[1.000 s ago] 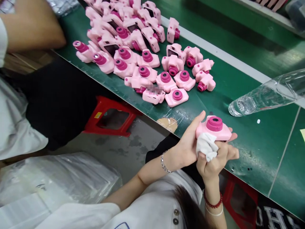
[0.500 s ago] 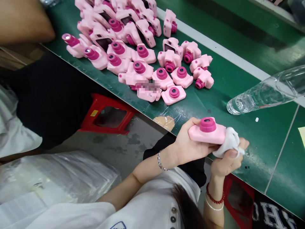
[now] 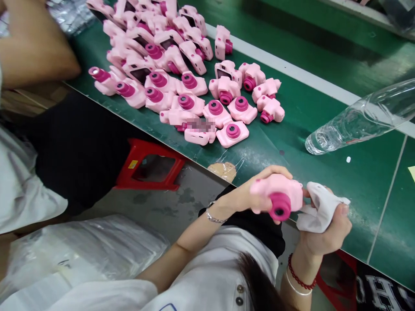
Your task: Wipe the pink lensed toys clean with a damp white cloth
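Note:
My left hand [image 3: 247, 193] grips a pink toy camera [image 3: 291, 191], its magenta lens facing down and toward me. Fingers wrap around the camera's top and underside above the front edge of the green table. A crumpled white cloth [image 3: 319, 212] is bunched in my right hand [image 3: 329, 235], just right of the camera. The cloth's near fold is close to the camera's side; whether they touch I cannot tell. Farther up the table stands a crowd of similar pink cameras [image 3: 233, 131], some lens-up, others on their sides.
A clear plastic bottle [image 3: 353, 121] lies to the right on the green table [image 3: 285, 142]. Another person's arm [image 3: 39, 52] rests at the upper left. Below are a red stool [image 3: 128, 170] and a plastic-wrapped bundle [image 3: 97, 246]. A white strip [image 3: 292, 69] runs along the table.
My left hand has turned the camera so its lens points down instead of up. My right hand with the cloth has moved slightly right, away from the camera's end. The view has shifted a little.

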Demonstrator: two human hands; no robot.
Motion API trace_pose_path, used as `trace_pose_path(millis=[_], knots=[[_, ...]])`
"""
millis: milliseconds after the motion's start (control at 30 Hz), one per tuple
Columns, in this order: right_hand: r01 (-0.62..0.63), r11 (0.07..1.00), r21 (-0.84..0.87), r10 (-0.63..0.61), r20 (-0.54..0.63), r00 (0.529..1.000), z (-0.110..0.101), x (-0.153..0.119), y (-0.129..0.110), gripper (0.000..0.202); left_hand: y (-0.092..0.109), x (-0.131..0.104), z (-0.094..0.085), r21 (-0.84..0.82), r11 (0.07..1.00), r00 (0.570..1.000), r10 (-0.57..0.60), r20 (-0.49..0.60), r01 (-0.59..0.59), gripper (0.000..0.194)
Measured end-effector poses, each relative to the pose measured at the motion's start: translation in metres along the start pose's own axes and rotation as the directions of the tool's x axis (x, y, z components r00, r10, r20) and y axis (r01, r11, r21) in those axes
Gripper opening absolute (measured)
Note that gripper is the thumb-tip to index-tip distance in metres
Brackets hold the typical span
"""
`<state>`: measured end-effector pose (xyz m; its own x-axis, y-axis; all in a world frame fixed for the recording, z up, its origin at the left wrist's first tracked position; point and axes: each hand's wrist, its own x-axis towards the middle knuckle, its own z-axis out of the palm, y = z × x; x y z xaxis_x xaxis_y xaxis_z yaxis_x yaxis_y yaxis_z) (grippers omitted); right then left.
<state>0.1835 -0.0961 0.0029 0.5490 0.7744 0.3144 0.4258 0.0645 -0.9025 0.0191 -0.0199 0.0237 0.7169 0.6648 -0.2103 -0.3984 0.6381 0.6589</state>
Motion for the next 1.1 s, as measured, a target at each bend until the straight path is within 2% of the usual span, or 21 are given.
trace_pose_path(millis=[67, 133, 267, 400, 500, 567, 633, 667, 733, 800, 867, 933, 967, 1000, 1033, 1100], knots=[[-0.023, 0.997, 0.072, 0.023, -0.007, 1.000, -0.001, 0.003, -0.001, 0.044, 0.005, -0.008, 0.001, 0.288, 0.947, 0.989, 0.144, 0.008, -0.141, 0.055], [0.003, 0.995, 0.098, -0.006, 0.034, 0.999, 0.000, 0.006, -0.003, 0.044, 0.009, -0.011, 0.002, 0.436, 0.877, 0.979, 0.186, 0.078, -0.201, 0.064], [0.170, 0.982, 0.078, -0.178, 0.096, 0.979, 0.009, 0.011, -0.008, 0.042, 0.017, -0.007, 0.005, 0.539, 0.820, 0.981, 0.169, 0.090, -0.191, 0.079], [0.376, 0.925, 0.044, -0.379, 0.116, 0.918, 0.018, 0.012, -0.006, 0.039, 0.019, 0.000, 0.006, 0.579, 0.790, 0.978, 0.195, 0.075, -0.202, 0.071], [0.486, 0.874, 0.018, -0.482, 0.159, 0.862, 0.020, 0.009, -0.001, 0.038, 0.016, 0.004, 0.004, 0.610, 0.767, 0.964, 0.265, -0.016, -0.200, 0.060], [0.442, 0.896, 0.050, -0.444, 0.159, 0.882, 0.020, 0.007, 0.002, 0.035, 0.012, 0.009, 0.002, 0.509, 0.846, 0.966, 0.240, -0.094, -0.161, 0.055], [0.308, 0.948, 0.083, -0.317, 0.118, 0.941, 0.020, 0.007, 0.002, 0.035, 0.008, 0.016, 0.002, 0.216, 0.975, 0.983, 0.088, -0.164, -0.052, 0.048], [0.264, 0.961, 0.084, -0.271, 0.096, 0.958, 0.020, 0.008, 0.001, 0.036, 0.006, 0.019, 0.003, 0.035, 0.999, 0.983, -0.017, -0.181, 0.024, 0.045], [0.298, 0.954, 0.033, -0.299, 0.093, 0.950, 0.021, 0.011, -0.003, 0.036, 0.004, 0.027, 0.008, -0.242, 0.963, 0.957, -0.177, -0.228, 0.120, 0.036], [0.442, 0.894, -0.075, -0.426, 0.163, 0.890, 0.022, 0.015, -0.007, 0.034, 0.005, 0.032, 0.015, -0.358, 0.925, 0.917, -0.245, -0.315, 0.124, 0.021], [0.590, 0.793, -0.149, -0.540, 0.275, 0.795, 0.022, 0.019, -0.009, 0.031, 0.007, 0.036, 0.022, -0.404, 0.909, 0.882, -0.269, -0.387, 0.100, 0.009], [0.686, 0.717, -0.123, -0.610, 0.366, 0.703, 0.020, 0.020, -0.008, 0.029, 0.011, 0.037, 0.028, -0.432, 0.893, 0.858, -0.318, -0.403, 0.127, 0.015], [0.708, 0.702, -0.078, -0.635, 0.383, 0.671, 0.018, 0.019, -0.007, 0.028, 0.014, 0.037, 0.029, -0.440, 0.886, 0.851, -0.342, -0.399, 0.150, 0.020], [0.709, 0.704, -0.036, -0.650, 0.369, 0.664, 0.016, 0.018, -0.005, 0.029, 0.016, 0.037, 0.030, -0.446, 0.880, 0.849, -0.355, -0.390, 0.163, 0.024], [0.689, 0.725, -0.013, -0.649, 0.324, 0.688, 0.014, 0.016, -0.003, 0.031, 0.019, 0.037, 0.031, -0.456, 0.875, 0.855, -0.357, -0.377, 0.164, 0.024], [0.586, 0.810, -0.006, -0.580, 0.136, 0.803, 0.011, 0.012, 0.001, 0.034, 0.022, 0.035, 0.031, -0.485, 0.864, 0.879, -0.332, -0.342, 0.138, 0.021]])
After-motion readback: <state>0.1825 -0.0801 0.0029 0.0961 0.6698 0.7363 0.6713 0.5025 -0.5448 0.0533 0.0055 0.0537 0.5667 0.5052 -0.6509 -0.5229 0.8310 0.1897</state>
